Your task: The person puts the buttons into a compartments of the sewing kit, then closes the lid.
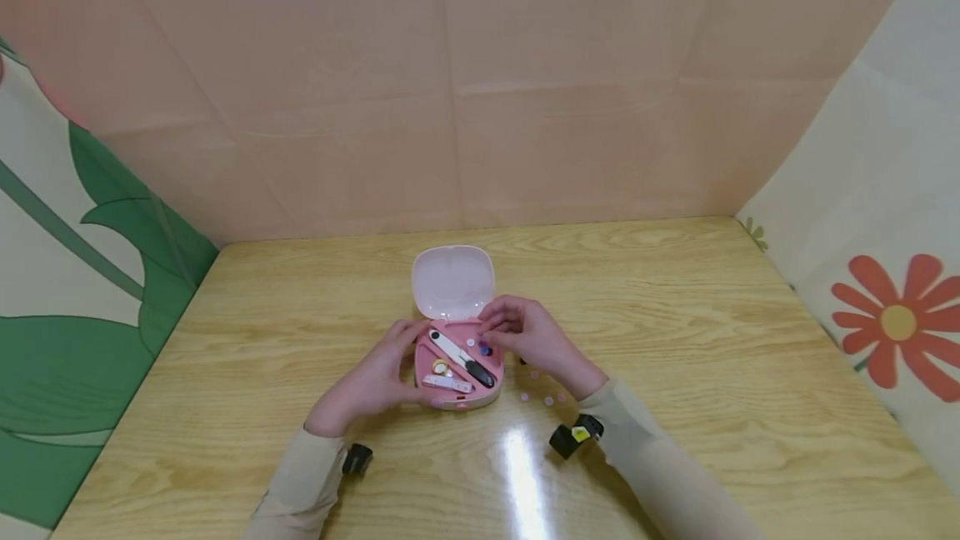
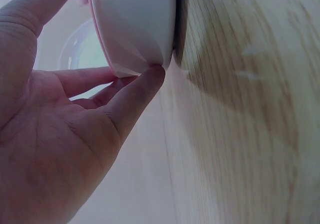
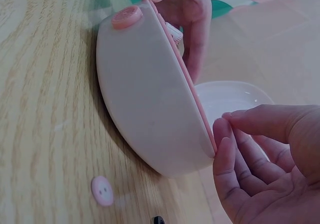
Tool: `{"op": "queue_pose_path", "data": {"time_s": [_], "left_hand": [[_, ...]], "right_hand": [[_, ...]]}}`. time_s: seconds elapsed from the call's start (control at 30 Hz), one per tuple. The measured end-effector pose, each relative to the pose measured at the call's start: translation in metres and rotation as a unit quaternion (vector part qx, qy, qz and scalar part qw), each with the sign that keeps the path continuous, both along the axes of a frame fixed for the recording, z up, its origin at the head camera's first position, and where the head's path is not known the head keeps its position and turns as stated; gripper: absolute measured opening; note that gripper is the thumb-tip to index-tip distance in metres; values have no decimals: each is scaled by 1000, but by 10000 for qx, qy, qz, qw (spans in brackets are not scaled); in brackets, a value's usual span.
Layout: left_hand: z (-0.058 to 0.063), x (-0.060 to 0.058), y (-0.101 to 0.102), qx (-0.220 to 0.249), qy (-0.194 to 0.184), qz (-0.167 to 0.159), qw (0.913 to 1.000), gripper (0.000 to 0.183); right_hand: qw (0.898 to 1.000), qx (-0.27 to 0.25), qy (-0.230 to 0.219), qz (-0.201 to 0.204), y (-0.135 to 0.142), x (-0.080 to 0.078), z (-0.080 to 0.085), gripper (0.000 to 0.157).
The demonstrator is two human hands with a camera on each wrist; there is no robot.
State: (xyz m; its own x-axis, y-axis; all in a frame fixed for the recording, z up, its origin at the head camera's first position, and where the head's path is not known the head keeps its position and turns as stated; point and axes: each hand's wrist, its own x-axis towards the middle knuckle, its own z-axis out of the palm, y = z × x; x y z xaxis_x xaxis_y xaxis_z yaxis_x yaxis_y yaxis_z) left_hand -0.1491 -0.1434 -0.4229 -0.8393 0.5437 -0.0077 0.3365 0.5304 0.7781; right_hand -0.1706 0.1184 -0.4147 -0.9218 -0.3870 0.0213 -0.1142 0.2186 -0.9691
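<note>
With the pink-and-white case (image 3: 140,89) taken as the centre of the dial in the head view, the left grip (image 1: 378,369) is recorded at nine o'clock. The case is held by it: the thumb is placed at the rim near eight o'clock, the fingers near ten to eleven, and fingertip contact with the pale side wall is confirmed in the left wrist view.

The right grip (image 1: 528,336) is found at two o'clock, above the upper right compartment. Its thumb and forefinger tips are drawn together; whether anything is pinched between them cannot be told. Contact between its lower fingers and the rim cannot be confirmed.

The case is seated on the wood-grained surface (image 1: 637,290), its lid (image 1: 453,282) raised at twelve o'clock and its pink latch (image 3: 127,17) set at six. Inside, a white-and-black tool (image 1: 453,351) is laid from eleven towards five o'clock. A white strip-like item (image 1: 447,383) is noted at seven o'clock, and a round gold-toned item (image 1: 440,367) at nine. A white button (image 1: 471,342) and a blue button (image 1: 484,349) are contained between one and two o'clock.

Outside, loose pink buttons (image 3: 102,190) are scattered on the surface between three and four o'clock.
</note>
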Motion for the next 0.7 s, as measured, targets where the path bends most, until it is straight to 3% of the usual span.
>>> {"op": "queue_pose_path", "data": {"time_s": [0.37, 0.63, 0.7], "left_hand": [[3, -1, 2, -135, 106, 110, 9998, 103], [1, 1, 2, -165, 170, 53, 9997, 101], [1, 1, 2, -166, 163, 58, 9997, 102]], "right_hand": [[9998, 106, -113, 105, 8, -1, 9, 20], [9996, 47, -74, 260, 15, 11, 24, 21], [9997, 43, -77, 246, 20, 9, 18, 20]]}}
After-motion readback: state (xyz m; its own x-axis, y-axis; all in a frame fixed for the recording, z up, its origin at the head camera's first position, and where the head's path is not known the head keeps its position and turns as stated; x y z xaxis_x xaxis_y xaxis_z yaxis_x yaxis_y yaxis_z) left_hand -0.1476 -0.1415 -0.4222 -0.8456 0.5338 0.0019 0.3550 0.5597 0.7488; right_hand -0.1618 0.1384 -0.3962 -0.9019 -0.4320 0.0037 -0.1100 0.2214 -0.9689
